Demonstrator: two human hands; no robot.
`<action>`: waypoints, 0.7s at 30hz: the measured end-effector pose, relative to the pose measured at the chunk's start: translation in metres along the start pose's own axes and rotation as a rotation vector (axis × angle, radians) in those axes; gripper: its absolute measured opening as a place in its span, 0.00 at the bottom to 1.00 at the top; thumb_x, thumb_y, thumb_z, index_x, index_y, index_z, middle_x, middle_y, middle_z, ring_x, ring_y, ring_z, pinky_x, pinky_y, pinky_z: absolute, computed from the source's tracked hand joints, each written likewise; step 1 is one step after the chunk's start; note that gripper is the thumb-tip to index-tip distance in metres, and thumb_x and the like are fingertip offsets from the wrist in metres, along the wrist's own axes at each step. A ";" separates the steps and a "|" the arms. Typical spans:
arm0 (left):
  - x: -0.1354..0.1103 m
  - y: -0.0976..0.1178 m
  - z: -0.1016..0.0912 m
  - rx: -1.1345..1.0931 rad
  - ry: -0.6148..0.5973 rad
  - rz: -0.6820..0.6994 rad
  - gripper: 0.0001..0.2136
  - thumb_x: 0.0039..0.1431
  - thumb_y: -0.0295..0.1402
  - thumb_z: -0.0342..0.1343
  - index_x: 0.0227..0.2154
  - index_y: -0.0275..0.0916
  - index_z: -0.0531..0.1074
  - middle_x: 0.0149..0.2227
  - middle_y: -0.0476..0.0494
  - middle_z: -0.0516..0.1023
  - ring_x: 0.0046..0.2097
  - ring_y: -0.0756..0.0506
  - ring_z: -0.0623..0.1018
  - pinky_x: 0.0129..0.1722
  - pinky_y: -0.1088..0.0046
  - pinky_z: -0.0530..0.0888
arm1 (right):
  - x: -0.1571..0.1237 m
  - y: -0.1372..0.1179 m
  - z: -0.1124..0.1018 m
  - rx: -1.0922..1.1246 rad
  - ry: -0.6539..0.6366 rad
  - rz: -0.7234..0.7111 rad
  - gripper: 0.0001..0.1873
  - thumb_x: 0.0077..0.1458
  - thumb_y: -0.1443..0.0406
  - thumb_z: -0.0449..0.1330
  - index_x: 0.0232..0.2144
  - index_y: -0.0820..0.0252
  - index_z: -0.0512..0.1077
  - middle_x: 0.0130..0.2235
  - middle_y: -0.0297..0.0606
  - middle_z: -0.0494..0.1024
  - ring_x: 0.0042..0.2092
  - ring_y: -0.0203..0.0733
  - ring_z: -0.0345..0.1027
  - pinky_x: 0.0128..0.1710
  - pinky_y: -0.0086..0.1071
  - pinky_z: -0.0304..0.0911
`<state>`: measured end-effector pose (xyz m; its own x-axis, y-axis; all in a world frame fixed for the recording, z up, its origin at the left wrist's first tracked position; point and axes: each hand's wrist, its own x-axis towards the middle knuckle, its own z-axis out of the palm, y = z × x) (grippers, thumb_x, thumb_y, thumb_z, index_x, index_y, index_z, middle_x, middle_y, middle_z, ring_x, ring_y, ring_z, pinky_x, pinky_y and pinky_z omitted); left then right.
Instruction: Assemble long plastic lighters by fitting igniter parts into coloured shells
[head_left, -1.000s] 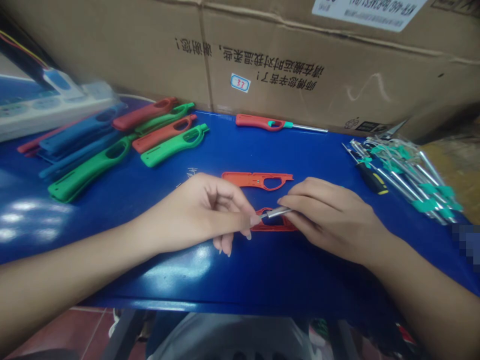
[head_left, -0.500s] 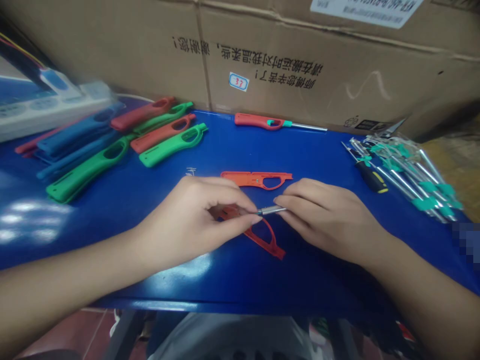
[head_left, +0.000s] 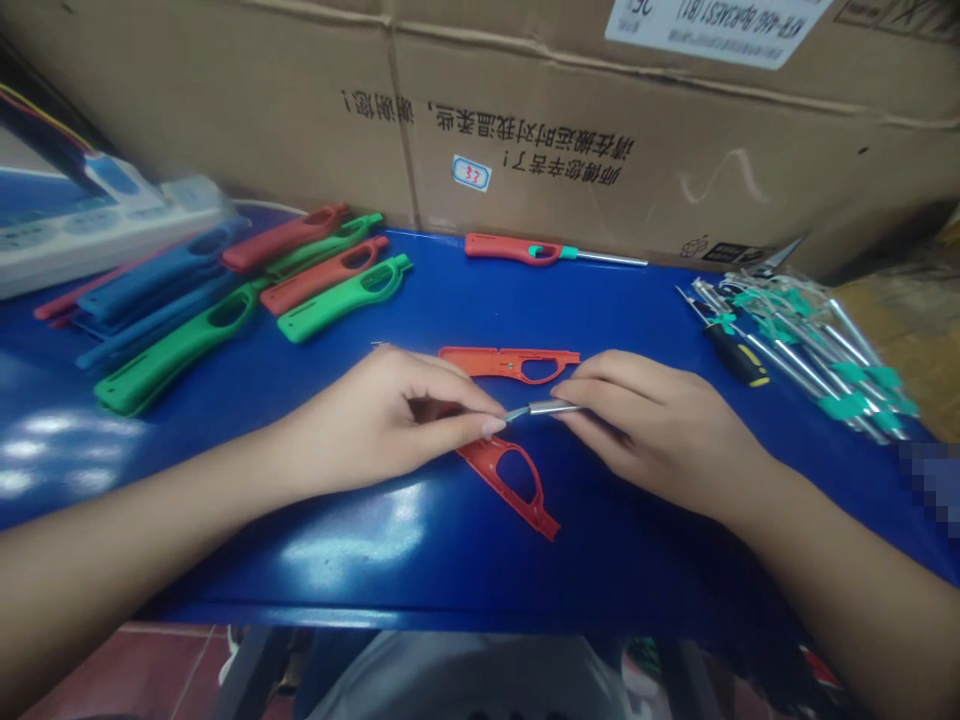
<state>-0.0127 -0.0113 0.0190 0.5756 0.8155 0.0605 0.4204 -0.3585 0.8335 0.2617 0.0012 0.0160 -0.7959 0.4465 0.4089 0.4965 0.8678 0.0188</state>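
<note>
Over the blue table, my right hand (head_left: 660, 430) is closed around a thin metal lighter tube (head_left: 551, 407). Its far part is hidden by the fingers. My left hand (head_left: 405, 410) pinches a small thin piece (head_left: 515, 414) at the tube's left end, between thumb and forefinger; what kind of piece I cannot make out. Behind the hands lies an orange-red lighter shell half (head_left: 502, 363), its inner side up. Beneath and in front of the left hand another red shell half (head_left: 517, 485) lies aslant, partly covered by the fingers.
An assembled red lighter (head_left: 517, 250) lies by the cardboard box (head_left: 285, 110). Red, blue and green shells (head_left: 180, 345) are piled on the left near a white power strip (head_left: 112, 225). Metal tubes with teal parts (head_left: 840, 370) and a black-yellow screwdriver (head_left: 735, 355) lie right.
My left hand has drawn slightly left from the tube, and more of the thin piece shows between them. The front red shell half now shows less covered and lower in view.
</note>
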 end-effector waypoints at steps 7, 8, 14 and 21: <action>-0.001 0.002 0.007 0.023 0.003 -0.041 0.08 0.67 0.37 0.60 0.38 0.41 0.83 0.35 0.49 0.83 0.32 0.51 0.77 0.32 0.77 0.71 | 0.000 -0.001 0.000 -0.039 -0.040 -0.013 0.08 0.68 0.67 0.57 0.44 0.63 0.76 0.41 0.41 0.80 0.42 0.44 0.76 0.37 0.35 0.68; 0.000 0.003 0.007 0.021 0.027 -0.045 0.09 0.67 0.38 0.60 0.39 0.41 0.83 0.36 0.49 0.83 0.33 0.50 0.78 0.34 0.76 0.71 | 0.000 0.000 0.000 -0.041 -0.032 -0.007 0.08 0.68 0.67 0.57 0.44 0.63 0.76 0.41 0.42 0.80 0.43 0.44 0.76 0.37 0.35 0.68; 0.005 0.004 -0.007 0.007 0.244 -0.221 0.17 0.70 0.42 0.52 0.36 0.36 0.81 0.39 0.45 0.84 0.30 0.51 0.76 0.30 0.78 0.71 | 0.000 0.004 0.001 0.001 0.010 0.056 0.08 0.67 0.66 0.57 0.44 0.61 0.76 0.43 0.42 0.81 0.44 0.44 0.76 0.41 0.35 0.70; 0.010 -0.006 -0.014 -0.131 0.068 -0.351 0.15 0.65 0.41 0.54 0.42 0.35 0.79 0.19 0.52 0.73 0.19 0.52 0.69 0.22 0.78 0.67 | 0.001 0.004 -0.006 -0.027 0.099 0.163 0.05 0.66 0.65 0.59 0.42 0.58 0.75 0.41 0.40 0.82 0.40 0.43 0.77 0.36 0.34 0.69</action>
<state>-0.0191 0.0055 0.0220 0.3627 0.9083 -0.2083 0.4882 0.0052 0.8727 0.2646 0.0036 0.0217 -0.6664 0.5561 0.4966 0.6264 0.7789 -0.0317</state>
